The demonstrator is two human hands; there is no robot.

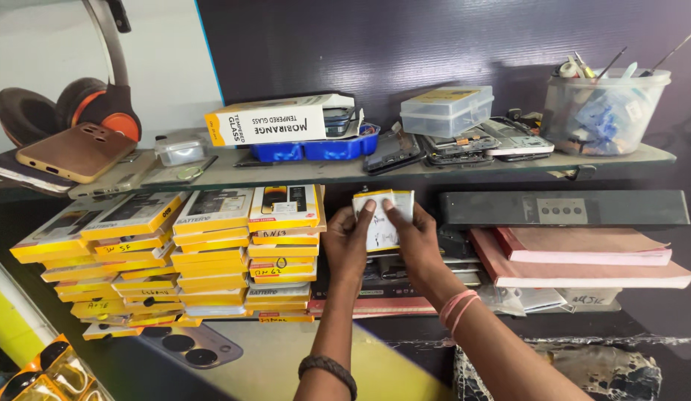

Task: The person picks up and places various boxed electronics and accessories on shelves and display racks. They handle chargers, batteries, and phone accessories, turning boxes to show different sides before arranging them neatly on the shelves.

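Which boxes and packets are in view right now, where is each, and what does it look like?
Small packets: white with yellow tops, held by the left hand and right hand.
Flat boxes: yellow and white, stacked below the shelf, left.
Long box: white with a yellow end, lying on the shelf.
Clear box: yellow label on its lid, shelf middle.
Pink books: stacked right.

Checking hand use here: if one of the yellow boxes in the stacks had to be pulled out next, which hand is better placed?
Probably the left hand: it is next to the yellow box stacks, with the right hand farther away.
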